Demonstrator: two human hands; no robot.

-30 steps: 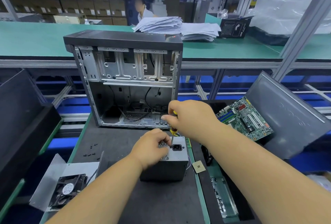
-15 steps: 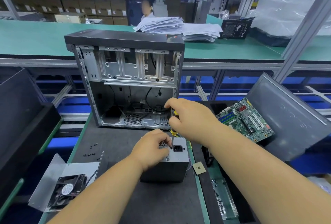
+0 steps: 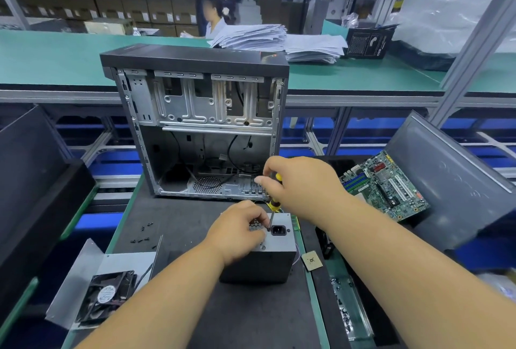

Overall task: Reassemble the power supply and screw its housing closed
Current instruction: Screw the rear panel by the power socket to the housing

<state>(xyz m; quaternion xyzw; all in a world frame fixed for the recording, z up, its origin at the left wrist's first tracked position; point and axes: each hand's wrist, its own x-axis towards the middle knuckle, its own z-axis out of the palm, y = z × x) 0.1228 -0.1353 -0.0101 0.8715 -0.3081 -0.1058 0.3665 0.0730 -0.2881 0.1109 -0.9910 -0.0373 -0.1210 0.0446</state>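
On the dark mat (image 3: 178, 220) in front of the open computer case (image 3: 195, 122), I see the power supply (image 3: 268, 253) standing with its socket face turned up, directly under both of my hands. My left hand (image 3: 237, 231) rests on that top face with fingers curled against the vent holes, steadying the box; whether they pinch a screw I cannot tell. My right hand (image 3: 296, 186) is closed around the yellow-and-black handle of the screwdriver (image 3: 273, 209), which runs nearly upright, leaning slightly away from me, its tip down at a point just left of the power socket (image 3: 278, 230) and touching the left fingertips. That alignment is what matters: the shaft should stay in line with the screw hole, so the right hand, above and beyond the box, does the turning while the nearer left hand braces. Loose black screws (image 3: 142, 234) lie well apart to the left, and a fan (image 3: 107, 295) sits on a metal plate nearer me.
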